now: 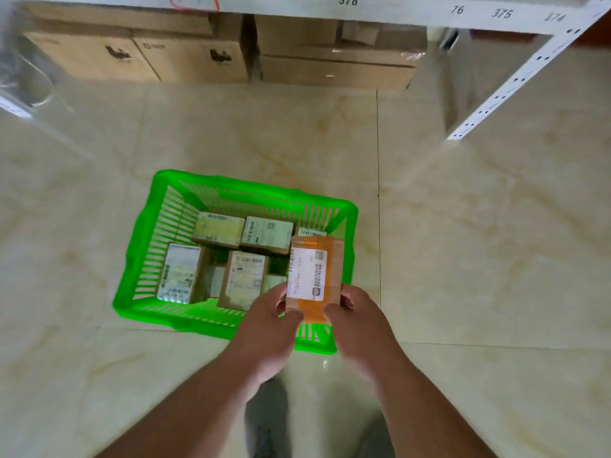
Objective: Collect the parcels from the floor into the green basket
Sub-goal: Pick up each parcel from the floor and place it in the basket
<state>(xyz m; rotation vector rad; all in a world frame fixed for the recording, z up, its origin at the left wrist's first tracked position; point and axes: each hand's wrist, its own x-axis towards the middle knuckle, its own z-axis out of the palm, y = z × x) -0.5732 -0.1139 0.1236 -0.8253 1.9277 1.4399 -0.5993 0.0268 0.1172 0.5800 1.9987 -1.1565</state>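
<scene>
Parcel held over the basket

An orange parcel [312,276] (label up) is clamped at its near end by the left hand [267,328] and right hand [360,325], above the green basket [139,246] of boxes [246,282].

Both forearms are bare from the bottom edge of the view up to the wrists, with no sleeve, watch or glove showing. The left hand [269,328] and right hand [358,328] carry no rings. Below, between the arms, grey shoes [267,421] show, blurred.
</scene>
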